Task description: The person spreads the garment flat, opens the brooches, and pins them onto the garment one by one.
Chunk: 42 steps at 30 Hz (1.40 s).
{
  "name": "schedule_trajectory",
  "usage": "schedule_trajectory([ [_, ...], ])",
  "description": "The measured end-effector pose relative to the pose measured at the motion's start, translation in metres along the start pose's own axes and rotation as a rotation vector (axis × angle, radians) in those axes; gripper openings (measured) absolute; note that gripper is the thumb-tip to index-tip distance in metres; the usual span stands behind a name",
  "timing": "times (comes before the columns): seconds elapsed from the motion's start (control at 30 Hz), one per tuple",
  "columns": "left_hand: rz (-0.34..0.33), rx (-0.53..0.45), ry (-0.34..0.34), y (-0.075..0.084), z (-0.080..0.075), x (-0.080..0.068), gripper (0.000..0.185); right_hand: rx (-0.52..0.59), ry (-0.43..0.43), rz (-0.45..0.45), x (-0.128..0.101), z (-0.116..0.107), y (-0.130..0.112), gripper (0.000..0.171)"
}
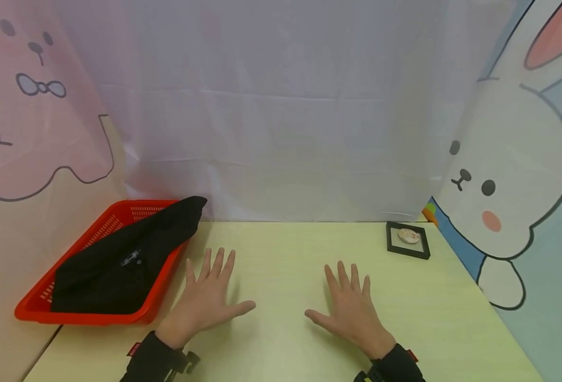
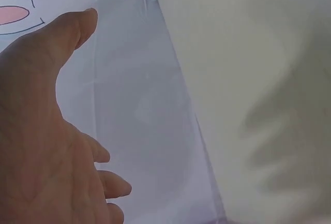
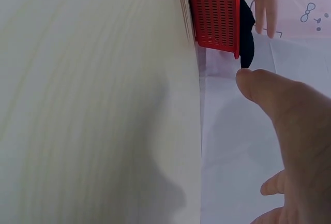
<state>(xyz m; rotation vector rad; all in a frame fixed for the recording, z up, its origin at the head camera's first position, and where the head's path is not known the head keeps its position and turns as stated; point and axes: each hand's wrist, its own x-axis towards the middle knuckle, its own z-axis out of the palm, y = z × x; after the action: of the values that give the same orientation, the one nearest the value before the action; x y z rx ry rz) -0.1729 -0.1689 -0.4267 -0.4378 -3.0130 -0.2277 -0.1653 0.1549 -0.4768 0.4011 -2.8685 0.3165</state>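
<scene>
— Head view, left to right: a red basket [image 1: 78,260] sits at the surface's [image 1: 281,249] left edge, and a black garment [image 1: 128,257] lies in it, one end draped over the far rim. What are the hands doing?

— The left hand [image 1: 204,305] lies flat, palm down, just beside the basket's near right corner, its fingers [image 1: 216,265] straight and spread, holding nothing. The right hand [image 1: 352,313] lies the same way, well apart from it, fingers [image 1: 345,278] apart, also holding nothing. Further right, near the back corner, stands a small black frame [image 1: 407,240] with a pale round piece in it, untouched.

— So which step does this look like?

— A resting pose, by the look of it: both palms are on the bare top and nothing is gripped. The garment is the nearest thing to the left hand, and it lies wholly in the basket.

— And if the garment is to be taken up?

— Then the left hand would need to lift and reach left over the basket's rim, and curl its fingers into the cloth. Being soft, it would likely sag and drag on the rim, so a second grip from the right hand would help.
</scene>
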Motion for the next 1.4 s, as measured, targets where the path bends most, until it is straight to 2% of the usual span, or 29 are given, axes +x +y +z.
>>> schedule_trajectory([
  [0.1, 0.008, 0.006, 0.02, -0.013, -0.012, 0.002, 0.113, -0.003, 0.0, 0.003, -0.001, 0.001, 0.001, 0.108],
  [0.23, -0.004, 0.026, 0.014, -0.031, -0.034, 0.006, 0.116, -0.004, 0.006, 0.0, -0.001, 0.003, 0.004, 0.108],
  [0.5, -0.035, 0.065, -0.009, -0.055, -0.085, 0.024, 0.116, 0.024, -0.011, -0.005, 0.001, 0.006, 0.003, 0.106],
  [0.63, -0.065, 0.057, -0.015, -0.069, -0.1, 0.031, 0.117, 0.031, -0.02, -0.028, 0.006, 0.004, -0.001, 0.105],
  [0.77, -0.092, 0.088, -0.012, -0.084, -0.106, 0.036, 0.117, 0.077, -0.051, -0.094, 0.017, -0.004, -0.005, 0.105],
  [0.9, -0.119, 0.107, -0.028, -0.096, -0.108, 0.037, 0.117, 0.129, -0.088, -0.22, 0.028, -0.016, -0.012, 0.103],
  [1.03, -0.158, 0.057, -0.072, -0.109, -0.111, 0.035, 0.119, 0.155, -0.129, -0.322, 0.038, -0.027, -0.022, 0.102],
  [1.23, -0.179, -0.007, -0.141, -0.132, -0.108, 0.035, 0.119, 0.204, -0.218, -0.393, 0.057, -0.045, -0.036, 0.101],
  [1.4, -0.18, -0.085, -0.2, -0.156, -0.103, 0.032, 0.114, 0.258, -0.247, -0.442, 0.068, -0.056, -0.048, 0.101],
])
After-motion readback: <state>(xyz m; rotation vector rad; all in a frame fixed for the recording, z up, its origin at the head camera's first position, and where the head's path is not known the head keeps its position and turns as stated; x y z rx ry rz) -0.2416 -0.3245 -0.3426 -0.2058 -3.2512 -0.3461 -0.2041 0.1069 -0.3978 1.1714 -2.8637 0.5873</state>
